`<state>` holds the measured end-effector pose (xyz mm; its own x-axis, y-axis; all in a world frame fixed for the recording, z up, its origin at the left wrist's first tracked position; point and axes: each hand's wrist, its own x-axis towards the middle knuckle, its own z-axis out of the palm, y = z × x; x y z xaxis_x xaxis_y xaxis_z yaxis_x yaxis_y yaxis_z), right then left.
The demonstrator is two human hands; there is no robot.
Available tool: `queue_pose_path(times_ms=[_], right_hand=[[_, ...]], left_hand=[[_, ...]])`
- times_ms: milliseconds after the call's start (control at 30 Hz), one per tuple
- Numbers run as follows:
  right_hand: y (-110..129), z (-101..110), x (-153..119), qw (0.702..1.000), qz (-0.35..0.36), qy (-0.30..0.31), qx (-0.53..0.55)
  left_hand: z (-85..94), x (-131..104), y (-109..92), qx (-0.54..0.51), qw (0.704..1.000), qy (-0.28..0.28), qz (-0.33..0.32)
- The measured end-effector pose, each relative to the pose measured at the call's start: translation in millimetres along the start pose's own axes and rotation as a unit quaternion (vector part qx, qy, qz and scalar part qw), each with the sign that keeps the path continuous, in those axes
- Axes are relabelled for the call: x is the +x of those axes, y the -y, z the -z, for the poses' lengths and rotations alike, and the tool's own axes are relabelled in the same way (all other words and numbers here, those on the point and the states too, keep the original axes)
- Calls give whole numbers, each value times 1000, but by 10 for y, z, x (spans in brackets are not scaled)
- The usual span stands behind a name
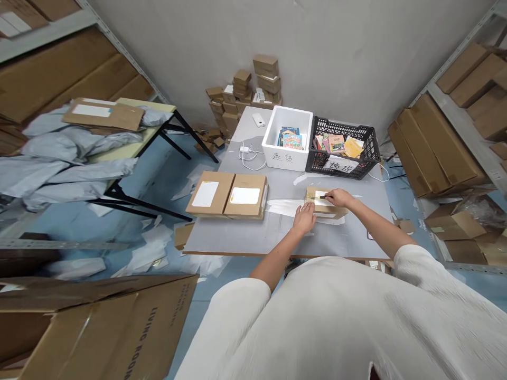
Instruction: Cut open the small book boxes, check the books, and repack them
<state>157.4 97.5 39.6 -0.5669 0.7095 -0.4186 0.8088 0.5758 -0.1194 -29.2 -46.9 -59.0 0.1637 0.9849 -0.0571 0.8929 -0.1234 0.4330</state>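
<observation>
Small brown cardboard box with a white label point(335, 212) sits on the right part of the grey desk point(237, 237), nearer than the black plastic crate point(372, 153). The right hand point(337, 198) is closed around a slim black-handled tool point(325, 197), its tip over the box's top. The left hand point(304, 216) lies against the box's left end, fingers slightly parted and holding nothing. If the tool is a blade, as it seems, a slip leftward could nick those fingers, since they rest close by; pressing too deep could damage the contents, and a weak brace could let the box skid.
</observation>
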Motion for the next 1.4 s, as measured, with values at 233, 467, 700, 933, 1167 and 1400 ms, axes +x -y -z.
queue_pose_path(times_ms=[233, 467, 700, 933, 1167, 1400], right_hand=[[-142, 24, -109, 1000, -25, 11, -9], [-87, 92, -173, 998, -48, 26, -7], [-268, 129, -306, 995, -80, 52, -13], [-687, 84, -521, 992, -114, 55, -12], [-1025, 0, -681, 992, -120, 29, -13], [-1248, -35, -765, 990, -135, 18, 37]], left_hand=[[13, 8, 1, -4, 1000, -4, 11], [27, 4, -18, 20, 1000, -5, 15], [34, 20, -38, 28, 999, 5, 31], [64, 28, -88, 34, 999, 3, 42], [91, 50, -148, 68, 996, 8, 52], [68, 83, -213, 85, 994, 18, 65]])
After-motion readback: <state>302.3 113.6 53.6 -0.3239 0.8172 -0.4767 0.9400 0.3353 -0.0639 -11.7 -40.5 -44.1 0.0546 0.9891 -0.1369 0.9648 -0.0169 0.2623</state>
